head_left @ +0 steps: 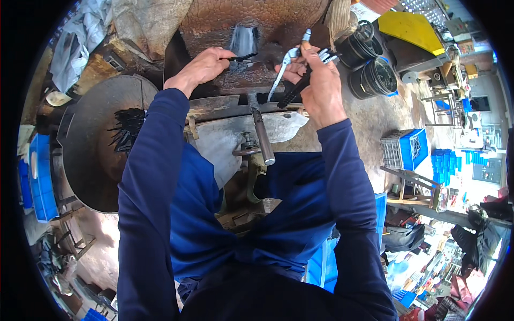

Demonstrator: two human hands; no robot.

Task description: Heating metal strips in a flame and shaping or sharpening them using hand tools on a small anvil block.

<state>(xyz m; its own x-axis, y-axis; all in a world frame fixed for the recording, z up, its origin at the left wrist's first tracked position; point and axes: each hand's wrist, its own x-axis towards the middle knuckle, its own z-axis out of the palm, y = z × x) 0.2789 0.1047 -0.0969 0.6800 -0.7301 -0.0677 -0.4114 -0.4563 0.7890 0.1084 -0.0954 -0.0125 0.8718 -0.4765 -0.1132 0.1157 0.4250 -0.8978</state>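
Note:
My left hand [206, 66] is closed, pinching one end of a small black metal piece [245, 56] above a dark metal block at the worn bench. My right hand [322, 84] is closed round several metal pieces. Among them, a silvery curved piece [279, 76] hangs toward the bench edge, and a black piece [293, 93] with a ridged edge points down and left. Its fingers partly hide how the pieces lie. Beyond the hands is a smooth grey patch [243, 40] in the rust-brown bench surface [209, 25].
A steel bar [261, 136] juts from the bench toward my knees. At the left, a wide round metal pan [88, 144] holds a heap of black metal pieces [128, 128]. Dark buckets [373, 77] stand right of the bench; blue crates [412, 148] lie farther right.

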